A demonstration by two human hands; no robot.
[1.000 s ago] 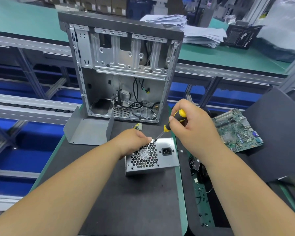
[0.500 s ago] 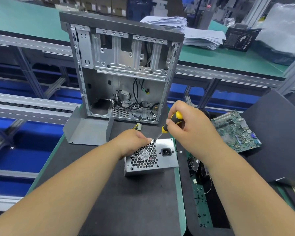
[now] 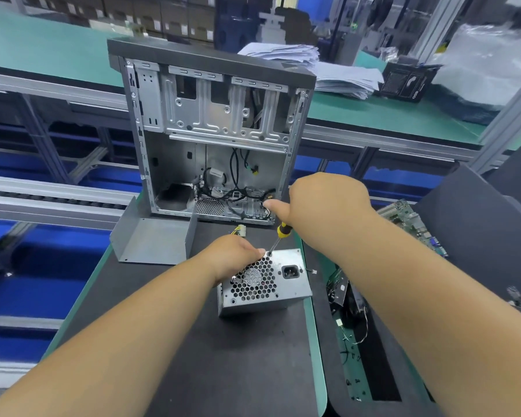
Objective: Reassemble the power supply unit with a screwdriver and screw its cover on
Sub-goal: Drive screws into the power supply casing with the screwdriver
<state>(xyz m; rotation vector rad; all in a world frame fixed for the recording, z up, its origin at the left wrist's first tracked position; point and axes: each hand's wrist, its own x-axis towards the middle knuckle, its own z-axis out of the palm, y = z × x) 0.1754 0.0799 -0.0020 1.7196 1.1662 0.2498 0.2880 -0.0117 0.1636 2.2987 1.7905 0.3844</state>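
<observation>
We judge the job well along; the power supply unit lies closed on the bench, its cover already seated, and screws are being driven; how many remain we cannot tell. Our left hand grips the unit's far left corner, steadying it; our right hand, its grip clamped round the screwdriver, sets the tip on a screw just beside the left fingertips.

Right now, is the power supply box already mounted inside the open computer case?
No, the power supply sits on the black mat in front of the computer case.
</observation>
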